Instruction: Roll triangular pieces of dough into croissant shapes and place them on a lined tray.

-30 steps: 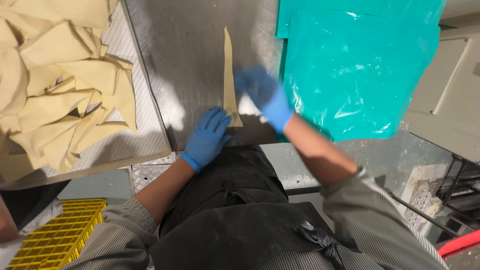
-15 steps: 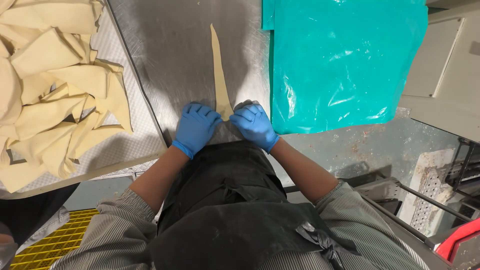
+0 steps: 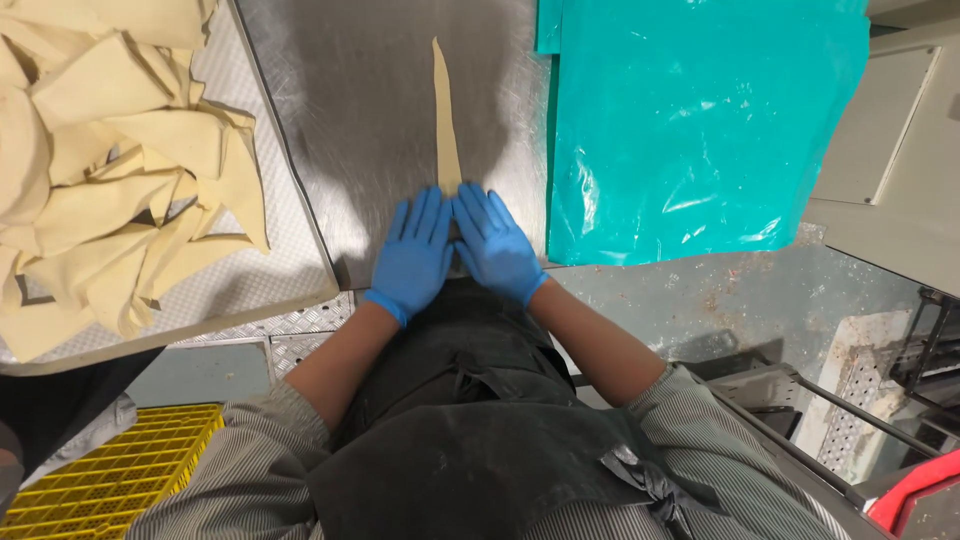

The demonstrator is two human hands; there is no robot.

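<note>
Drawn together since the earlier frame: left hand [image 3: 413, 255] and right hand [image 3: 497, 245], open flat, pressing the wide end of a long pale triangular dough strip [image 3: 444, 115]. Tip unrolled at twelve o'clock; rolling barely begun.

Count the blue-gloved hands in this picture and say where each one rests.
2. The left hand and the right hand lie flat, side by side, on the near end of the long dough triangle on the steel table. None seems hidden.

Commercial bakery: steel worktable [image 3: 380, 120], dough triangles pile [image 3: 110, 170], apron [image 3: 480, 440].
</note>
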